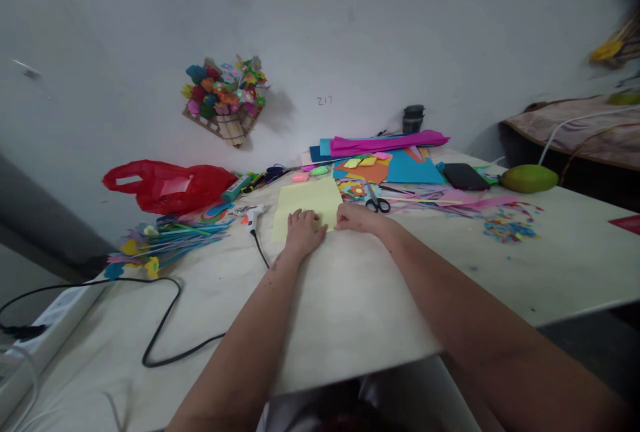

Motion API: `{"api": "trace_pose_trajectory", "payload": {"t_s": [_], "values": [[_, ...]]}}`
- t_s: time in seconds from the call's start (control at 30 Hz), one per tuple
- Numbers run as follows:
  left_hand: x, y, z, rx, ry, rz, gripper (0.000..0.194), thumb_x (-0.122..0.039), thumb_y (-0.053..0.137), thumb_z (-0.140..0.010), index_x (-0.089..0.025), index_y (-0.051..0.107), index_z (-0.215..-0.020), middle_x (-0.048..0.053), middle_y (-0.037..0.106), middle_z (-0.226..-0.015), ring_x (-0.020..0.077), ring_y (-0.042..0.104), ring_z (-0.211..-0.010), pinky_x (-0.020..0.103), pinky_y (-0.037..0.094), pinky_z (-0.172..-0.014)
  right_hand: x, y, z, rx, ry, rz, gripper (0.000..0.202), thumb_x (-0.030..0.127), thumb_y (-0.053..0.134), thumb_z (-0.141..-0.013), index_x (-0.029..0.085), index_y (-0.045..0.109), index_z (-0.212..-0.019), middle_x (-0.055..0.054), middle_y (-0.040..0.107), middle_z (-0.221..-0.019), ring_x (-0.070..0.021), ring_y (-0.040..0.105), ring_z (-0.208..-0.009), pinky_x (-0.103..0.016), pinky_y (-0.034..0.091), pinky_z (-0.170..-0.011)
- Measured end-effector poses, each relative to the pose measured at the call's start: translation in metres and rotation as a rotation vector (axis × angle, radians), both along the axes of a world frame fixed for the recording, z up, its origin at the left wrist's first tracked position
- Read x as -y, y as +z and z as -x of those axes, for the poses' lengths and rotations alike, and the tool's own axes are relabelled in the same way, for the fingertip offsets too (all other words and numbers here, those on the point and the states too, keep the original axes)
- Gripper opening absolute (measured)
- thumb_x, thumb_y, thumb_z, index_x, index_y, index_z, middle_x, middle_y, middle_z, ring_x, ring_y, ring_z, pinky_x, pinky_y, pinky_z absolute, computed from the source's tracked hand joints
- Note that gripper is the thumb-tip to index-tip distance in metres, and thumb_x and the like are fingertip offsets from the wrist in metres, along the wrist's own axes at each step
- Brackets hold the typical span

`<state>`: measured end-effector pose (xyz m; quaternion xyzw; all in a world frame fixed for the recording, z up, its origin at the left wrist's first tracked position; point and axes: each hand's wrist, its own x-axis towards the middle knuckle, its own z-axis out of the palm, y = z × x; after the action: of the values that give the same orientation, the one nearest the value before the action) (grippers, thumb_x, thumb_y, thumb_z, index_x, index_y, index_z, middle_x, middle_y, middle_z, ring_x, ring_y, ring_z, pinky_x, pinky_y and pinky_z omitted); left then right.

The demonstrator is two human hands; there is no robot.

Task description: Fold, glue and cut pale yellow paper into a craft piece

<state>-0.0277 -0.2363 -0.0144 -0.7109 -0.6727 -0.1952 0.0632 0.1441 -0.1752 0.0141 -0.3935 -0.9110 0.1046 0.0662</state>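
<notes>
A pale yellow sheet of paper point(307, 195) lies on the table in front of me. My left hand point(304, 232) rests on its near part, palm down, with the fingers spread. At the sheet's near right corner, my right hand point(356, 217) is closed, thumb and fingers pinched on the paper's edge; the fingertips are partly hidden. Just beyond the right hand lie scissors point(377, 204) with dark handles, beside colourful paper flowers point(354, 190). Left of the sheet is a white glue gun point(253, 216) with a black cord.
A red plastic bag point(175, 185) and stemmed paper flowers point(170, 245) lie at left. Coloured sheets point(413, 167) are stacked at the back. Toward the right are a dark phone point(466, 177), a green mango point(529, 179) and paper scraps point(511, 227). A black cable point(163, 325) crosses the left side.
</notes>
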Motion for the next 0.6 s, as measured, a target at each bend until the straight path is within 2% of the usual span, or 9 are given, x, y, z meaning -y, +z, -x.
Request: {"api": "trace_pose_trajectory", "payload": {"t_s": [0.37,0.6], "values": [[-0.0003,0.0016,0.0002,0.042,0.007,0.031,0.030,-0.041,0.053,-0.076,-0.023,0.054,-0.100,0.006,0.055,-0.117,0.0272,0.035,-0.121,0.045,0.020,-0.104,0.0048,0.0095,-0.0059,0.029,-0.018,0.085,0.022,0.031,0.059,-0.073,0.012,0.069,-0.081,-0.004,0.065,-0.068,-0.0108,0.055,-0.061,-0.018,0.032,-0.052],[-0.0003,0.0014,0.0004,0.052,0.011,0.042,0.031,-0.043,0.052,-0.076,-0.023,0.054,-0.100,0.004,0.055,-0.117,0.0261,0.035,-0.121,0.044,0.020,-0.104,0.0027,0.0093,-0.0094,0.005,-0.007,0.076,0.020,0.027,0.058,-0.071,0.012,0.069,-0.078,-0.002,0.064,-0.067,-0.0101,0.053,-0.060,-0.018,0.032,-0.053]]}}
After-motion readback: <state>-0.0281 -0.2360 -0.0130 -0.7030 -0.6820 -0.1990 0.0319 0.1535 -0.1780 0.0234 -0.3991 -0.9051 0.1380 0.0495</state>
